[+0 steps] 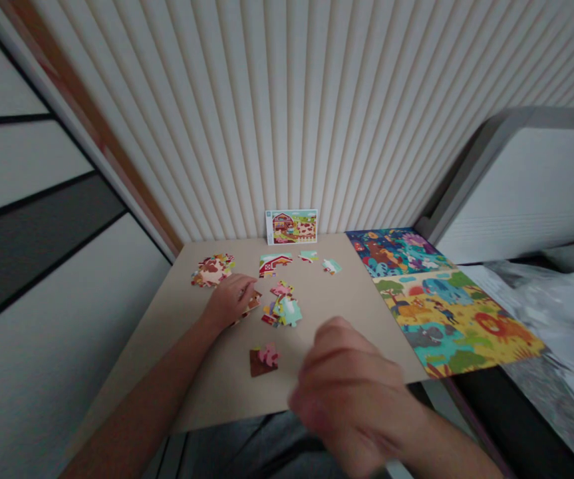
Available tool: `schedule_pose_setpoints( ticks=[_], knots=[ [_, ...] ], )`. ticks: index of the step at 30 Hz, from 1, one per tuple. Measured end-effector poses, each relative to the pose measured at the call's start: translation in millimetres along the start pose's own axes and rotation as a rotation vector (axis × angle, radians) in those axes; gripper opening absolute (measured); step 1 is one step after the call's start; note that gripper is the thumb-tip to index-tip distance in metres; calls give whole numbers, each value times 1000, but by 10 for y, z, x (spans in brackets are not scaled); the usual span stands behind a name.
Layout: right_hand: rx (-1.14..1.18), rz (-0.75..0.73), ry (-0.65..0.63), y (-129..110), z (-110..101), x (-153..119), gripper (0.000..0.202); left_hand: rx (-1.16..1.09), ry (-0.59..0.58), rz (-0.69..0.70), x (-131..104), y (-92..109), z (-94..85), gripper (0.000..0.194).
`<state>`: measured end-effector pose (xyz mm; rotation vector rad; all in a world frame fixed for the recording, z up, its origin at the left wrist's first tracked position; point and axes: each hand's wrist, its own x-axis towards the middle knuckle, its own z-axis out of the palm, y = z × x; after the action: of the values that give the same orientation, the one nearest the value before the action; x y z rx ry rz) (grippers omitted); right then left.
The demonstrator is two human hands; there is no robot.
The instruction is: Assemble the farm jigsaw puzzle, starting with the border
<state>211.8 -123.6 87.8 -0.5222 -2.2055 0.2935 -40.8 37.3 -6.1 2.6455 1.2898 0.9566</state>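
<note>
Over the left part of the table (327, 293), my left hand (231, 298) is closed at brown puzzle pieces (253, 303), its fingers curled; what they grip is too small to make out. My right hand (349, 389) is raised near the front edge, large and blurred, so its fingers and anything in them cannot be told. Between the hands lies a loose pile of pieces (287, 310). Nearer the front are a brown piece and a pink piece (268, 355). Joined red barn pieces (275, 264) lie farther back, with light green pieces (331, 267) to their right.
A picture card (291, 227) of a farm stands against the pleated curtain (287, 120). A heap of pieces (213, 270) lies at the back left. Two finished puzzles, a dark blue one (400, 251) and a yellow one (459, 319), cover the right side. Plastic bags (541, 293) lie beyond.
</note>
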Motion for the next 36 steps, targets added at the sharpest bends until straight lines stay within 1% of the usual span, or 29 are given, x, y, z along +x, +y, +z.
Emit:
schedule_pose_setpoints(
  ticks=[1,2,3,4,6,7,9,11,13,15,17,18,19,21,23,24,27,30,33,36],
  knots=[
    [-39,31,8,35,14,64,30,-7,5,8,-1,17,-4,27],
    [-127,89,-5,122,43,102,30,-14,5,21,0,36,-6,26],
    [-227,160,-52,254,80,115,31,-19,3,37,3,55,-7,26],
    [-298,240,-105,418,118,108,37,-24,-1,53,7,73,-6,25],
    [-331,328,-251,765,191,44,63,-30,-17,81,15,97,-3,24],
    [-322,345,-313,914,222,0,69,-32,-27,88,18,103,-2,24],
    [-303,383,-334,1112,273,-85,65,-41,-40,91,23,107,-8,24],
    [-270,393,-304,1177,303,-138,58,-61,-59,92,27,119,-27,24],
    [-217,362,-290,1168,300,-151,59,-86,-85,105,30,156,-61,26],
    [-164,315,-304,1166,249,-139,65,-105,-144,142,29,222,-101,29],
    [-180,338,-273,1227,155,-129,63,-114,-212,187,24,299,-129,35],
    [-232,398,-227,1287,98,-134,58,-114,-241,205,19,334,-134,38],
    [-312,490,-165,1364,37,-150,53,-111,-264,219,14,364,-133,41],
    [-509,712,-66,1546,-79,-214,47,-96,-294,237,6,402,-116,41],
    [-646,882,-68,1726,-177,-313,44,-83,-310,249,3,412,-94,39],
    [-673,924,-91,1804,-219,-366,40,-83,-312,253,4,410,-87,38],
    [-682,962,-131,1978,-332,-499,32,-98,-301,248,11,391,-87,36],
    [-686,977,-121,2090,-426,-547,36,-109,-294,239,16,365,-101,35],
    [-693,945,-116,2171,-452,-489,41,-113,-315,246,14,335,-99,36],
    [-682,851,-134,2222,-362,-328,44,-114,-332,256,9,308,-87,37]
  ],
)
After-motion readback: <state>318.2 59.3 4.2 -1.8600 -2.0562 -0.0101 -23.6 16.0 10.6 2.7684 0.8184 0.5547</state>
